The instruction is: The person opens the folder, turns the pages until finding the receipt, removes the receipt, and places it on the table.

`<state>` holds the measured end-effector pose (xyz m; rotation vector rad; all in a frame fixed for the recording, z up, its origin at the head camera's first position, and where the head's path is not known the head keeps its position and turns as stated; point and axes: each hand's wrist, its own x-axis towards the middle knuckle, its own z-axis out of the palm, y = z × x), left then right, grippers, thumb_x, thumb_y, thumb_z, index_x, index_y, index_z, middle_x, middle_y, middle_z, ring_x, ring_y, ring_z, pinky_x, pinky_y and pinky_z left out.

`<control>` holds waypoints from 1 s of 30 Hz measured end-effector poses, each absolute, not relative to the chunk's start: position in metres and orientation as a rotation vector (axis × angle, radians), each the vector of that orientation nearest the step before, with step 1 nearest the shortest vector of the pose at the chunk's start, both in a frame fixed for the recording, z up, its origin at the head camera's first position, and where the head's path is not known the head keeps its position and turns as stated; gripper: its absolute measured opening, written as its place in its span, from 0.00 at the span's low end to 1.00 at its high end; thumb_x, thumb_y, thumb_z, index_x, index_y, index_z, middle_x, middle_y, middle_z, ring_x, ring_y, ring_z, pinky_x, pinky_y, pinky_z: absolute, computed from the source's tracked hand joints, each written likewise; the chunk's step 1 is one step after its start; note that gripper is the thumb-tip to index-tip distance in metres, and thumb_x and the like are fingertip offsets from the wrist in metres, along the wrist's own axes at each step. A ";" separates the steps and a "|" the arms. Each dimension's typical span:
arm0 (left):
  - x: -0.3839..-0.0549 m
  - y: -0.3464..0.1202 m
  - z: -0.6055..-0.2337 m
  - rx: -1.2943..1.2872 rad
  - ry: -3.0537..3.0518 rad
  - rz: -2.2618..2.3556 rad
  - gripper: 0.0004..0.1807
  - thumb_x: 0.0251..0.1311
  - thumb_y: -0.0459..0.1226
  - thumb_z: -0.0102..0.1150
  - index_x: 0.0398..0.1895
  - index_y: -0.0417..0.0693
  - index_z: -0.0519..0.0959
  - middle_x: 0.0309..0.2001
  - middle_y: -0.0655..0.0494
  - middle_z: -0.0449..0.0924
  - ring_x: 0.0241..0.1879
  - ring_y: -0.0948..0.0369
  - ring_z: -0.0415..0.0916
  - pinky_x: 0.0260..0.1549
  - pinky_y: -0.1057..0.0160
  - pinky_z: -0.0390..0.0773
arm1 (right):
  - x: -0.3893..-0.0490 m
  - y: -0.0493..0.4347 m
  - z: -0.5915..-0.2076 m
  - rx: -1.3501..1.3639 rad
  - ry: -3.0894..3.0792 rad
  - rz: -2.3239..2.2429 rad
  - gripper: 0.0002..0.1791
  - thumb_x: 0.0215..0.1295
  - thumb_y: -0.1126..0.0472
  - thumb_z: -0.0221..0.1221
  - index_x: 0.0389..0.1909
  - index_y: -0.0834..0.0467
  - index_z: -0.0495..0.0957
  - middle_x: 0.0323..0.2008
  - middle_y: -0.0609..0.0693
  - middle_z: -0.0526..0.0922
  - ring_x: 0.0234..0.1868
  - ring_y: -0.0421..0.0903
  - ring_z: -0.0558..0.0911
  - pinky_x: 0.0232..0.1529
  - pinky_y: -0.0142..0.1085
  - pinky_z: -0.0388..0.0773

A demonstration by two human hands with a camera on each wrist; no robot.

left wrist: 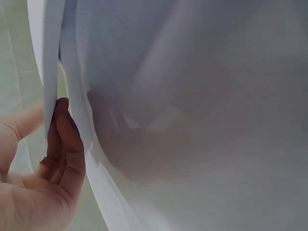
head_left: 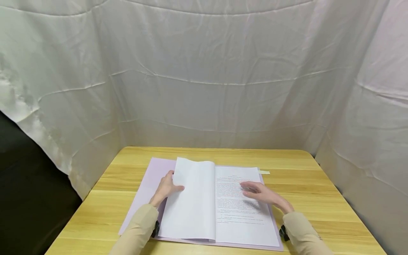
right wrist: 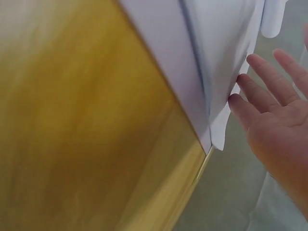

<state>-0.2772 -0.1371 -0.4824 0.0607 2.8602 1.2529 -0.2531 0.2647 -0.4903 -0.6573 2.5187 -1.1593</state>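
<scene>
A lilac folder (head_left: 156, 170) lies spread on the table with paper sheets inside. My left hand (head_left: 167, 187) pinches the left edge of a turned-over blank page (head_left: 194, 198), thumb on its face. The left wrist view shows the page edge (left wrist: 50, 62) between thumb and fingers (left wrist: 70, 139), with other paper beside it. Over the printed page (head_left: 237, 226) on the right, my right hand (head_left: 261, 193) holds nothing. Its fingers (right wrist: 260, 96) are spread, fingertips right by the paper in the right wrist view.
A pale tab (head_left: 264, 172) sticks out at the folder's upper right. The wooden table (head_left: 318, 198) extends on both sides of the folder. Pale grey cloth (head_left: 223, 106) hangs behind and at the sides, and a dark area (head_left: 28, 191) shows at the left.
</scene>
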 end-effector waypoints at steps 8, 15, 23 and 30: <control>-0.277 -0.137 -0.487 0.095 2.910 1.108 0.45 0.47 0.32 0.77 0.67 0.28 0.63 0.52 0.27 0.79 0.51 0.38 0.80 0.52 0.42 0.82 | -0.255 0.270 -0.491 -0.693 2.522 -1.141 0.30 0.75 0.54 0.56 0.70 0.68 0.67 0.70 0.70 0.69 0.72 0.72 0.65 0.70 0.66 0.63; -0.275 -0.134 -0.489 0.098 2.946 1.028 0.48 0.46 0.32 0.78 0.69 0.30 0.61 0.46 0.30 0.82 0.37 0.48 0.81 0.41 0.48 0.84 | -0.260 0.275 -0.493 -0.700 2.596 -1.118 0.30 0.74 0.54 0.56 0.67 0.70 0.68 0.67 0.71 0.72 0.69 0.72 0.69 0.69 0.67 0.64; -0.276 -0.135 -0.492 0.146 2.976 1.020 0.56 0.45 0.33 0.79 0.74 0.30 0.54 0.54 0.27 0.79 0.45 0.41 0.79 0.50 0.42 0.79 | -0.272 0.280 -0.497 -0.644 2.726 -1.113 0.29 0.71 0.54 0.60 0.64 0.69 0.72 0.65 0.69 0.75 0.69 0.71 0.69 0.69 0.66 0.65; -0.277 -0.134 -0.495 0.236 3.049 0.986 0.51 0.42 0.33 0.81 0.70 0.30 0.62 0.60 0.28 0.69 0.54 0.39 0.69 0.55 0.42 0.74 | -0.286 0.285 -0.498 -0.549 2.796 -1.074 0.28 0.68 0.57 0.63 0.64 0.68 0.73 0.65 0.70 0.73 0.69 0.72 0.68 0.69 0.66 0.64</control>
